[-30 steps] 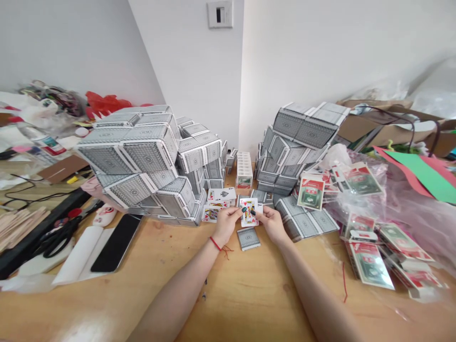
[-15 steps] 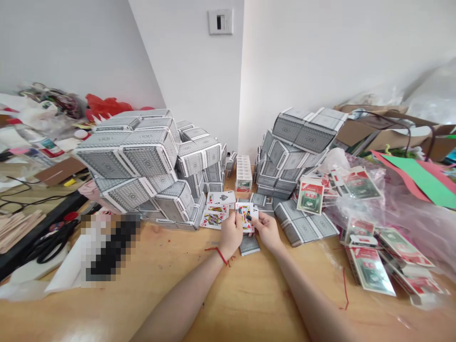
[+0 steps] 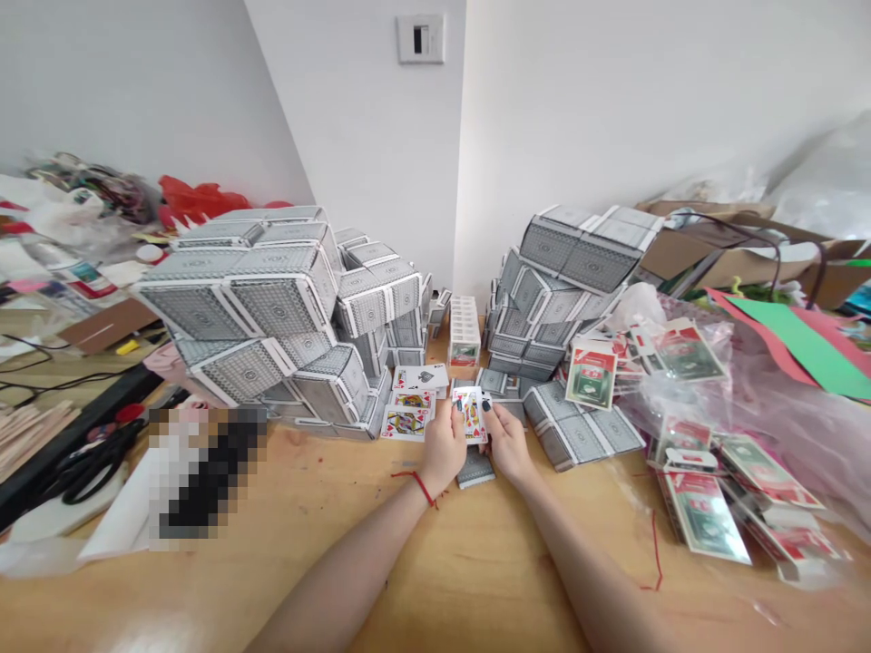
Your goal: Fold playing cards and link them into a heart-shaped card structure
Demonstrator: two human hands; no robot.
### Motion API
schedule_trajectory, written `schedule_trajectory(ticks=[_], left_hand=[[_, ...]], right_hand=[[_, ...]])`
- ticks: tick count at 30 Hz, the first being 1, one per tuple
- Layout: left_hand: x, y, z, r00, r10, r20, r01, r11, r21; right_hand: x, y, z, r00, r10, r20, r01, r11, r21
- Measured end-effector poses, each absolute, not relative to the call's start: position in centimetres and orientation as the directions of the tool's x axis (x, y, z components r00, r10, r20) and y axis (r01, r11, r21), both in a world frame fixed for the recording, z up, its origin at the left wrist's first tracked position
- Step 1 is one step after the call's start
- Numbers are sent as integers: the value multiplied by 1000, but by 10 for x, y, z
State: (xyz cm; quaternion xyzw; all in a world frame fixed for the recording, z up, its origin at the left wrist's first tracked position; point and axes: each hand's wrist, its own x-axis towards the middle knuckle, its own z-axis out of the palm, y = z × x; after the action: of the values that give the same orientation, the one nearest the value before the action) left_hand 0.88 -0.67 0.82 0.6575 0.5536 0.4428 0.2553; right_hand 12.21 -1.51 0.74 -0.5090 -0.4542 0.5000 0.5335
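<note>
My left hand and my right hand are both closed on a small stack of playing cards, held face up with a picture card on top. My left thumb lies on its left edge and my right thumb on its right. Below the hands a grey patterned card piece rests on the table. To the left lie face-up cards, an ace of spades and a queen. Fingers under the stack are mostly hidden.
Tall piles of grey folded-card blocks stand at left and right. Between them sits a row of card boxes. Opened card boxes and plastic wrap lie right. Scissors lie at far left.
My right thumb has moved slightly up along the stack, and the card edge showing an A at the right has slid mostly behind the top card. The view has shifted slightly.
</note>
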Motion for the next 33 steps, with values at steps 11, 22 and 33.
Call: schedule_trajectory(ticks=[11, 22, 33], left_hand=[[7, -9, 5, -18, 946, 324, 454, -281, 845], [5, -3, 12, -164, 944, 285, 353, -213, 911], [6, -6, 19, -74, 964, 256, 281, -226, 933]], right_hand=[[120, -20, 6, 244, 934, 260, 421, 139, -896], [124, -13, 20, 50, 993, -107, -392, -79, -917], [126, -14, 19, -236, 932, -274, -498, -359, -789]])
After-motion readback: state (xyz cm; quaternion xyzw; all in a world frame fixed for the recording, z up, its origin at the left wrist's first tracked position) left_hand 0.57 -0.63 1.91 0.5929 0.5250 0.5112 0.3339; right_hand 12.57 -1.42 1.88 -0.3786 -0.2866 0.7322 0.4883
